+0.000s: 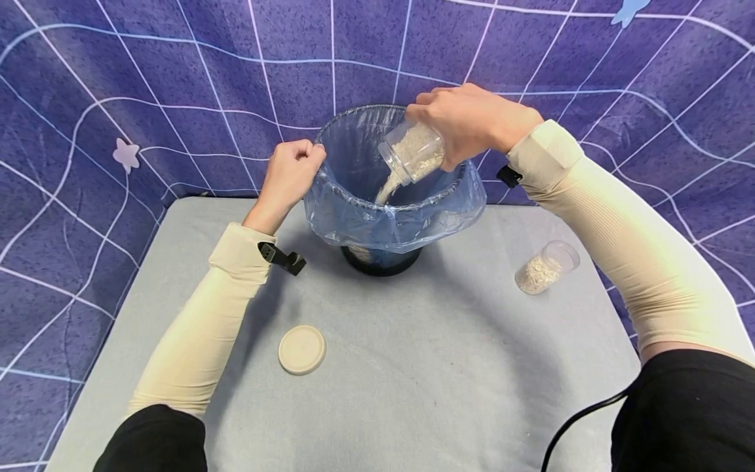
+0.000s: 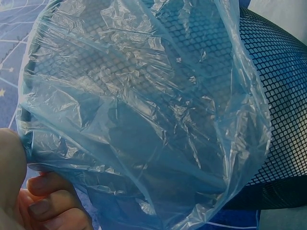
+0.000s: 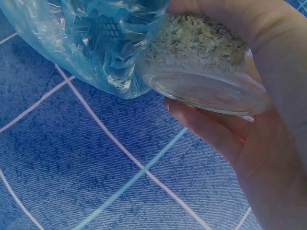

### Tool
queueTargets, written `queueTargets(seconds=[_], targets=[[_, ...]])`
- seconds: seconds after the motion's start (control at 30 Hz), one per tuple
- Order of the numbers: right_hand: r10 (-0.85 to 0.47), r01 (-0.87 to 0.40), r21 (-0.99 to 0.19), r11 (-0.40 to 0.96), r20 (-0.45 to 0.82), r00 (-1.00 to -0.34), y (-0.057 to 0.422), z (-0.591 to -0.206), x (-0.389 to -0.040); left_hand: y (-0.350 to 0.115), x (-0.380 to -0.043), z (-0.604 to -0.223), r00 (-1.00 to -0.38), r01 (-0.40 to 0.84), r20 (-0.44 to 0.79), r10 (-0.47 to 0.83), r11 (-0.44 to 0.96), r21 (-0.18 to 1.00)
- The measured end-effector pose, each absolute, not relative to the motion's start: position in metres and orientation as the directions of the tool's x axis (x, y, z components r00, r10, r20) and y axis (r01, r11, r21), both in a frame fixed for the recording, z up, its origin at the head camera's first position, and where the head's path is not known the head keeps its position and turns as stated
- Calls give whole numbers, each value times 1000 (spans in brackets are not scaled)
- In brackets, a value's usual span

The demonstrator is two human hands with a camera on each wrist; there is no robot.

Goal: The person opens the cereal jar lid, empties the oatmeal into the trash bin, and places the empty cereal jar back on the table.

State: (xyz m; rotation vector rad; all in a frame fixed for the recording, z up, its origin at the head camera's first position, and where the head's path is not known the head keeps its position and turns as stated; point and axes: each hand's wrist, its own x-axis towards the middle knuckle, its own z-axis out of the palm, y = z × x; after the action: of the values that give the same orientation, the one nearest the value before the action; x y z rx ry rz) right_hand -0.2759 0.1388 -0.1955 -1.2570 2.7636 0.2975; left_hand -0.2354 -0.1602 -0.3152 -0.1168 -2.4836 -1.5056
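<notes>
A mesh waste bin [image 1: 382, 263] stands at the table's back edge, lined with a translucent blue plastic bag [image 1: 383, 229] folded over its rim. My right hand [image 1: 472, 123] grips a clear jar [image 1: 415, 152] of pale flakes, tipped mouth-down over the bin's opening. Flakes [image 1: 387, 189] that look like oats spill from its mouth into the bag. In the right wrist view, the jar's round base [image 3: 206, 91] shows between thumb and fingers. At the left of the rim, my left hand [image 1: 291, 172] pinches the bag's edge against the bin, its fingers [image 2: 53, 203] curled.
A second clear jar [image 1: 545, 267], part full of flakes, is on the table to the right. A round beige lid [image 1: 302, 350] lies flat at front left. Behind the grey table [image 1: 413, 367] hangs a blue-purple gridded cloth [image 1: 236, 78]. A black cable [image 1: 580, 414] runs near my right arm.
</notes>
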Motion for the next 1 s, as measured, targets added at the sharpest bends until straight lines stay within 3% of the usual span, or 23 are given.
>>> queueTargets(seconds=[1.0], targets=[[-742, -757, 144, 637, -151, -653, 139, -194, -276, -160, -235, -315, -968, 192, 244, -52, 469, 862]])
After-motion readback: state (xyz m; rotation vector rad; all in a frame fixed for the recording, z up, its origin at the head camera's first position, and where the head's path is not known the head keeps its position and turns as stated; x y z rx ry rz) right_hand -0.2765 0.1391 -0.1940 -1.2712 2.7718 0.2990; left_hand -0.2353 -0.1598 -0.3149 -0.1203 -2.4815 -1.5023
